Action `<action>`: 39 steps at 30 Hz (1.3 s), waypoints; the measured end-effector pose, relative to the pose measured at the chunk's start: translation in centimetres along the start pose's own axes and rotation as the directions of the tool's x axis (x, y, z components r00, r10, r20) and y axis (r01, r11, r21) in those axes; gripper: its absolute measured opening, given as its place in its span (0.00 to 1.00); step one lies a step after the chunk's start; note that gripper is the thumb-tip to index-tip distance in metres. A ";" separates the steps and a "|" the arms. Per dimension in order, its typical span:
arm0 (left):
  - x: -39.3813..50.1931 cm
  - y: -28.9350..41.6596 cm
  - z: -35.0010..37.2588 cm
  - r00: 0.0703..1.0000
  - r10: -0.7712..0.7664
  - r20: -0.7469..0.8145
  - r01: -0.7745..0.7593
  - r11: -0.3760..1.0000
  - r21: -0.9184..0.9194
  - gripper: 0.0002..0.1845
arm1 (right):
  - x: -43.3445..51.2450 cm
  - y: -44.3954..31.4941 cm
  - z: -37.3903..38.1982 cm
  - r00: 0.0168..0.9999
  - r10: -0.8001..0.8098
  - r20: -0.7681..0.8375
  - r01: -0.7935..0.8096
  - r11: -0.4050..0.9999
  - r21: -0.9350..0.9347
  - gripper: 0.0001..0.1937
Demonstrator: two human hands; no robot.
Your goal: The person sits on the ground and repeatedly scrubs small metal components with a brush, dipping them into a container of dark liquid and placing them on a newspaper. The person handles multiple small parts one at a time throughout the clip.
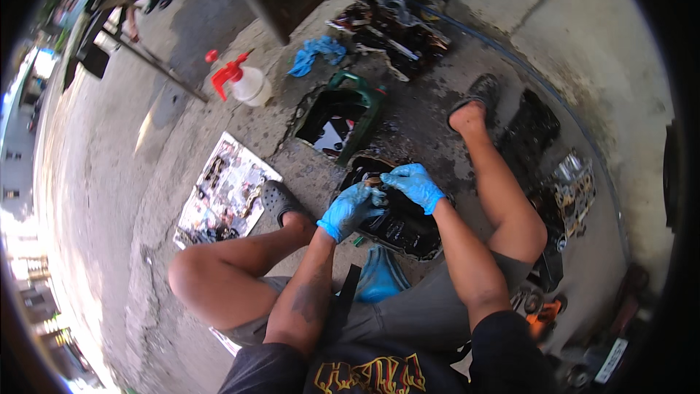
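Both of my hands wear thin blue gloves, the left one smeared with dark grime. A small brownish part is pinched where the fingertips meet. My left hand grips it from the near side, and my right hand reaches it from the right. Fingers hide much of the part, so its exact kind cannot be told. Below the hands lies a black, oily engine pan with a pale residue along its rim. Just beyond it is a green plastic jug with one side cut away, holding dark liquid.
A red-topped pump sprayer and crumpled blue gloves lie ahead. An oily engine part is beyond. Small metal parts rest on a printed sheet at left; a metal engine casting and an orange tool are at right.
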State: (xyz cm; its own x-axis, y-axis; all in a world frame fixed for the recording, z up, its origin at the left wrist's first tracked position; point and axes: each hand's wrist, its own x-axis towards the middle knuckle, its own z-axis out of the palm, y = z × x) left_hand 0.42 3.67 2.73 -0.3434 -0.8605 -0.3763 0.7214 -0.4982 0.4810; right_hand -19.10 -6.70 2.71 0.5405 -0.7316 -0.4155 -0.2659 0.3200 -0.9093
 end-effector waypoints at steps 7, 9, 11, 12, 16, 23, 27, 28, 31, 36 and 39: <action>0.3 2.5 3.2 0.987 -0.029 0.155 0.039 0.997 -0.062 0.13 | -0.1 0.8 -0.9 0.993 -0.115 -0.025 0.116 0.992 0.040 0.10; 0.0 4.5 4.8 0.992 -0.065 0.109 0.017 0.919 0.394 0.13 | 1.2 3.4 -2.2 0.993 -0.114 0.043 0.119 0.984 -0.135 0.11; -1.8 9.1 6.9 0.980 0.106 0.166 -0.185 0.207 0.961 0.16 | 0.8 3.2 0.1 0.999 -0.051 0.013 0.052 0.996 -0.076 0.14; -3.1 11.5 8.5 0.962 0.195 0.191 -0.174 -0.097 0.980 0.17 | 0.5 3.1 0.8 1.000 -0.012 -0.004 0.012 0.999 -0.049 0.15; -11.3 22.1 14.7 0.843 0.522 0.126 0.057 -0.320 0.946 0.19 | -0.8 2.5 0.6 0.995 0.098 -0.019 -0.098 0.931 -0.352 0.20; -26.0 27.8 4.8 0.636 0.735 -0.237 0.506 -0.164 0.847 0.18 | -1.2 5.9 -1.0 0.986 0.166 -0.032 -0.160 0.859 -0.487 0.21; -32.1 20.1 -11.6 0.698 0.686 -0.208 0.623 -0.437 0.649 0.18 | -2.1 5.9 -0.5 0.974 0.223 -0.025 -0.203 0.829 -0.521 0.21; -33.0 17.6 -15.1 0.665 0.658 -0.354 0.675 -0.327 0.661 0.19 | -2.1 6.1 -0.4 0.974 0.225 -0.024 -0.204 0.828 -0.522 0.21; -32.2 11.7 -22.0 0.667 0.341 -0.663 0.742 -0.221 0.633 0.20 | -2.5 6.4 -1.8 0.974 0.218 -0.060 -0.216 0.818 -0.532 0.20; -31.5 5.2 -26.9 0.371 0.058 -0.927 0.780 0.522 0.345 0.18 | -3.2 6.2 -2.1 0.960 0.263 -0.100 -0.276 0.805 -0.526 0.19; -33.9 4.7 -29.4 0.241 0.222 -0.945 0.812 0.488 0.321 0.22 | -3.2 6.2 -0.6 0.956 0.285 -0.074 -0.282 0.818 -0.501 0.19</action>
State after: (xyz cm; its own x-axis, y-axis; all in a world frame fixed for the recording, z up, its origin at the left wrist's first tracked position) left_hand 33.09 33.63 -5.51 0.6456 -0.2173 -0.7321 -0.1203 -0.9756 0.1836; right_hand -22.97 -2.72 -1.59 0.3822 -0.6524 -0.6545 -0.7702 0.1664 -0.6157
